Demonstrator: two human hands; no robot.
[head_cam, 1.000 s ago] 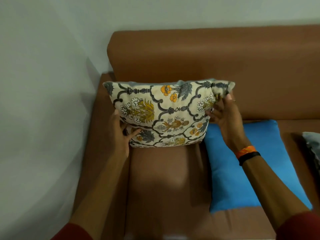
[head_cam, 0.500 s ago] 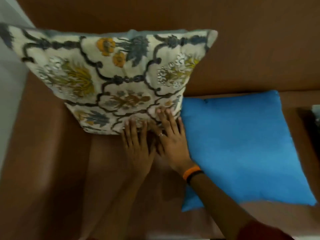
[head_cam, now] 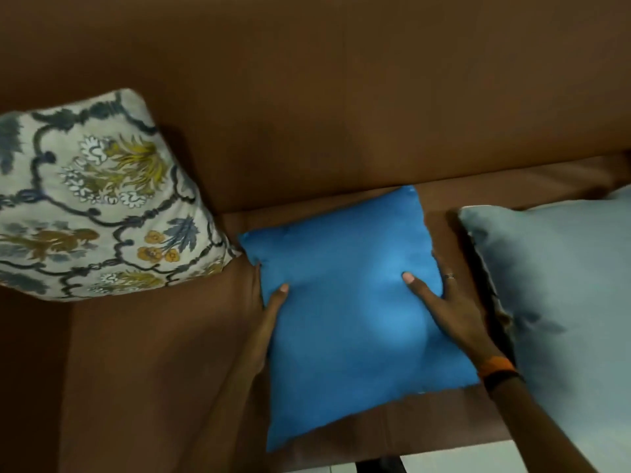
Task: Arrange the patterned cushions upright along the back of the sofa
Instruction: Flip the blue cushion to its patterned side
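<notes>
We grip the blue cushion [head_cam: 348, 329], which lies flat on the seat. Our left hand [head_cam: 268, 319] and right hand [head_cam: 450, 308] each clasp a side edge, thumbs on top, equally near. A grey cushion [head_cam: 563, 302] lies just to the right. Farther left, the patterned cushion [head_cam: 102, 199] stands against the sofa back [head_cam: 341, 97].

The sofa [head_cam: 341, 114] is covered in brown upholstery, matt and smooth, with no weave visible on its back or seat. The patterned cushion [head_cam: 95, 206] at the left end of the seat is matt printed cloth, slightly coarse in look. The blue cushion [head_cam: 348, 319] is plain smooth cloth with a soft sheen across its face. The grey cushion [head_cam: 563, 285] toward the seat's right edge is satiny and faintly glossy. A thin ring [head_cam: 449, 276] looks metallic. The orange wristband [head_cam: 495, 365] looks matt and rubbery.
</notes>
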